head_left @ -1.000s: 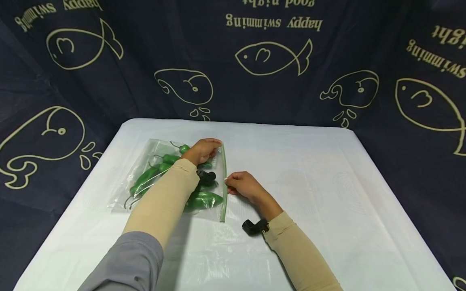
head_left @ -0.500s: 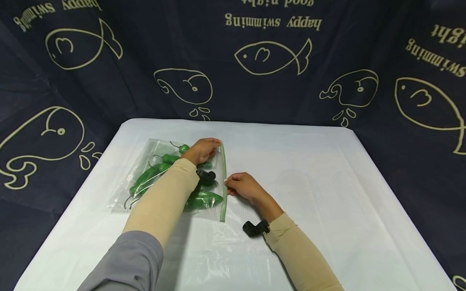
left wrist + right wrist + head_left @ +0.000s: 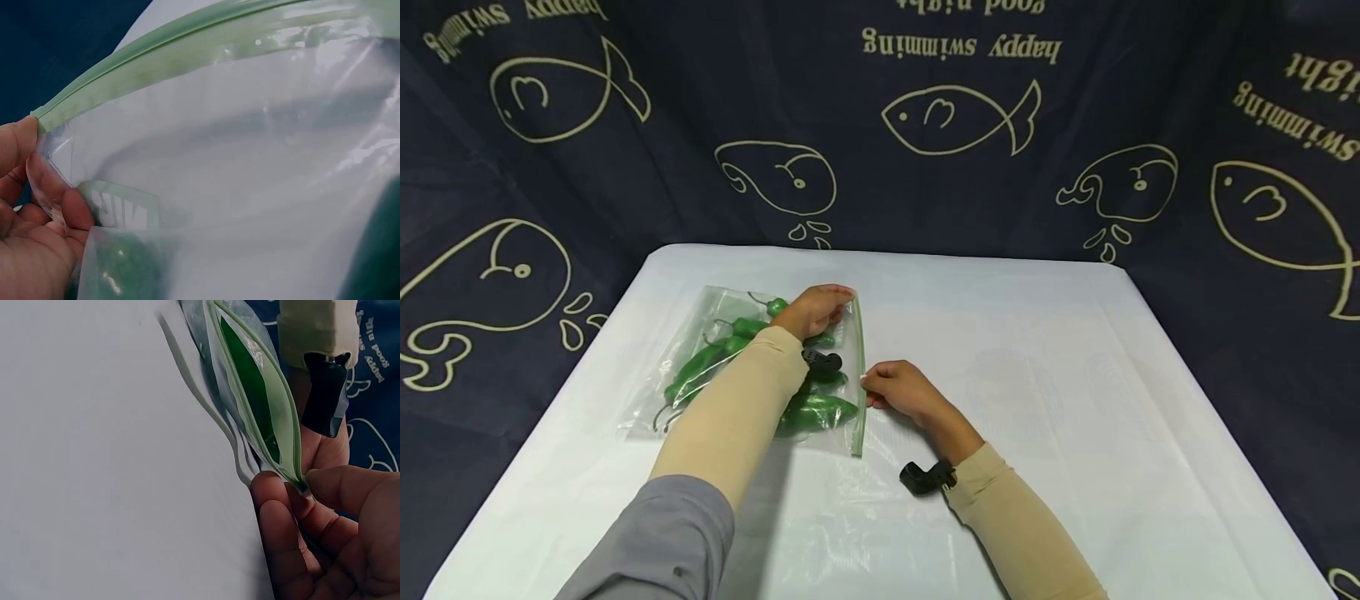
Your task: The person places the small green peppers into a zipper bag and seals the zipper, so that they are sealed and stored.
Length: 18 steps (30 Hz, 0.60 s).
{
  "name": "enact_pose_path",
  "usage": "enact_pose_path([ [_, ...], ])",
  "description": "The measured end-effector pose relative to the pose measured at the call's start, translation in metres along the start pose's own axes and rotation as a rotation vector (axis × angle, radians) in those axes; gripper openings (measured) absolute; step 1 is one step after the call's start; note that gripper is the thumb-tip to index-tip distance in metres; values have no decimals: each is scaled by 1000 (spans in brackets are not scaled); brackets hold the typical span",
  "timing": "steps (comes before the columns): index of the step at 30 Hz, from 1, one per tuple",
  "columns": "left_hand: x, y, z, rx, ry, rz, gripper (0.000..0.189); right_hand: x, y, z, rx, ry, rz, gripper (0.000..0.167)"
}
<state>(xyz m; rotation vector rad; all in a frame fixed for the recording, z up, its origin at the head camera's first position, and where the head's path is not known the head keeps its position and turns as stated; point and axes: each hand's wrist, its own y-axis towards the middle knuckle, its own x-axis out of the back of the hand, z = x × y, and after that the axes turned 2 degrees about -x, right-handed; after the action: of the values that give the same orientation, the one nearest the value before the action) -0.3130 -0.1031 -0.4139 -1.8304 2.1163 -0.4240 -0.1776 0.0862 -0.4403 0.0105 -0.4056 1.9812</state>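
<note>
A clear zip bag [image 3: 852, 333] with several long green peppers [image 3: 816, 413] inside lies on its side, its green zip strip [image 3: 861, 417] facing right. My left hand [image 3: 816, 311] pinches the far corner of the strip between thumb and fingers. About midway along the same strip, my right hand [image 3: 902, 390] pinches its edge. The right wrist view shows the bag's mouth gaping beyond the right thumb and fingertips [image 3: 270, 484], with green inside. In the left wrist view the strip [image 3: 169, 47] bows away from the left thumb [image 3: 15, 144]. My left forearm hides part of the peppers.
The bag rests on a table with a white cover [image 3: 1045, 350]. A dark blue curtain [image 3: 970, 208] with fish and whale drawings hangs behind it and at both sides. Black wrist cameras [image 3: 927, 477] sit on both wrists.
My right hand has slid slightly toward the near end of the zip strip. My left hand keeps its grip at the far corner, and the bag lies about as before.
</note>
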Motion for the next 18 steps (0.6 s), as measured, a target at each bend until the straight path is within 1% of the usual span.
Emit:
enact_pose_path([
  [4,0,0,0,-2,-2,5,20,1,-2,0,18,-23,-2,19],
  [13,2,0,2,-4,4,4,24,-2,-2,-5,23,-43,0,19],
  [18,2,-2,1,-8,6,10,26,-2,-4,-2,36,-52,3,19],
])
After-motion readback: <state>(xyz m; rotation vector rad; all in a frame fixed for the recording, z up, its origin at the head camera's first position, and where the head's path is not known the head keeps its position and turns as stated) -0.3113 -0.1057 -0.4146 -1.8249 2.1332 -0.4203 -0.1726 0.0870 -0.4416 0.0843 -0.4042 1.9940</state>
